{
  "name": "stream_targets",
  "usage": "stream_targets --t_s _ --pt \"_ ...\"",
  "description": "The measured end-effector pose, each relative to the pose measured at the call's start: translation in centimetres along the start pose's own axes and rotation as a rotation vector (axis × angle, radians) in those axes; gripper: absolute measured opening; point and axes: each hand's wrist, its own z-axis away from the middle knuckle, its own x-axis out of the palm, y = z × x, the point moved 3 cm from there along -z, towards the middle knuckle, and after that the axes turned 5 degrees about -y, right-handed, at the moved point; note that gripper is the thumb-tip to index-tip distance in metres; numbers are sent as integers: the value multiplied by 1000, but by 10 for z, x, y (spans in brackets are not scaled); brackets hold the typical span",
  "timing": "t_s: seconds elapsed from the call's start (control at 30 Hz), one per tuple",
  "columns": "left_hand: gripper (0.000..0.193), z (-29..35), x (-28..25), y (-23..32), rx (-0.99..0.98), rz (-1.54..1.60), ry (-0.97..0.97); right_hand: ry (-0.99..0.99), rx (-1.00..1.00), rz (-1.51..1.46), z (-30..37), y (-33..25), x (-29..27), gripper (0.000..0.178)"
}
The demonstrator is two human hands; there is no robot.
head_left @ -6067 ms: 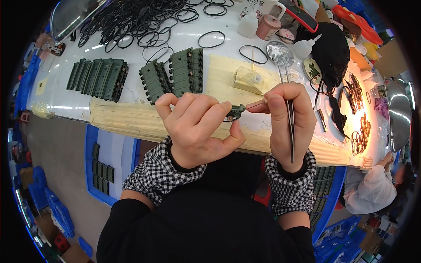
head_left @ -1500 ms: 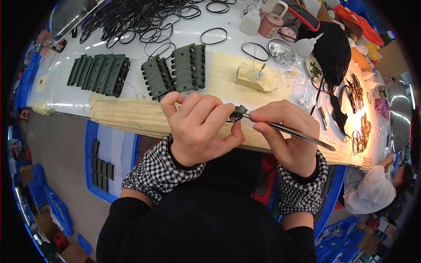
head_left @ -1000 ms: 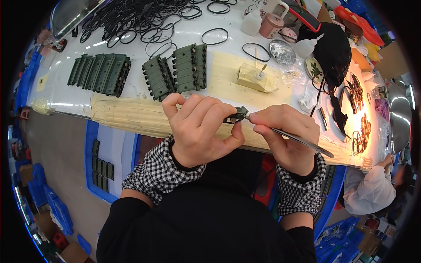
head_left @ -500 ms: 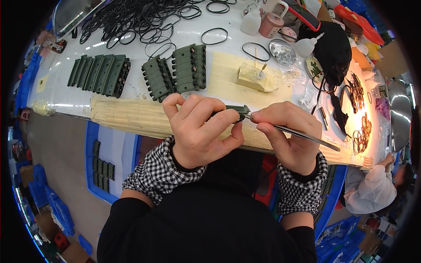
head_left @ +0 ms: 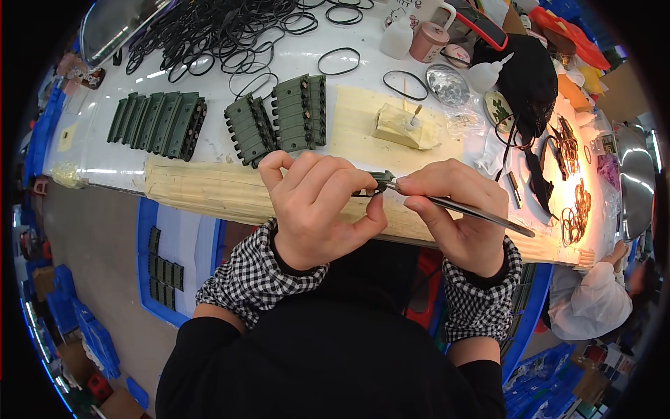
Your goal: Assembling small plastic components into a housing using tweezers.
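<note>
Over the front edge of the table, my left hand (head_left: 314,209) pinches a small dark green plastic piece (head_left: 381,174), mostly hidden behind its fingers. My right hand (head_left: 464,209) grips metal tweezers (head_left: 481,214), whose tips meet the right end of that piece at a small dark part too tiny to name. Beyond my left hand lie ribbed dark green plastic segments (head_left: 250,129) with knobbed edges, and a similar row of segments (head_left: 160,124) rests farther left. A tape-wrapped block (head_left: 406,126) with a small upright peg sits past my right hand.
Black rubber loops (head_left: 209,35) heap at the back. A pink cup (head_left: 428,43), squeeze bottles (head_left: 488,72) and a black mesh bag (head_left: 520,84) crowd the right. Tape pads the table edge (head_left: 209,192). Below left, a blue tray (head_left: 143,265) holds green segments. Someone in white (head_left: 590,300) is at right.
The tweezers and right fingers have shifted slightly left, and the tips sit closer to my left fingertips. The green piece appears tilted a little differently in my left hand.
</note>
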Motion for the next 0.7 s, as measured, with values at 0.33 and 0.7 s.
stream_targets --t_s 0.33,0.7 --pt "23 -4 -5 -4 -11 -33 -27 401 149 300 -13 37 -24 8" --pt "23 -4 -10 -4 -15 -55 -23 313 14 599 -32 47 -12 10"
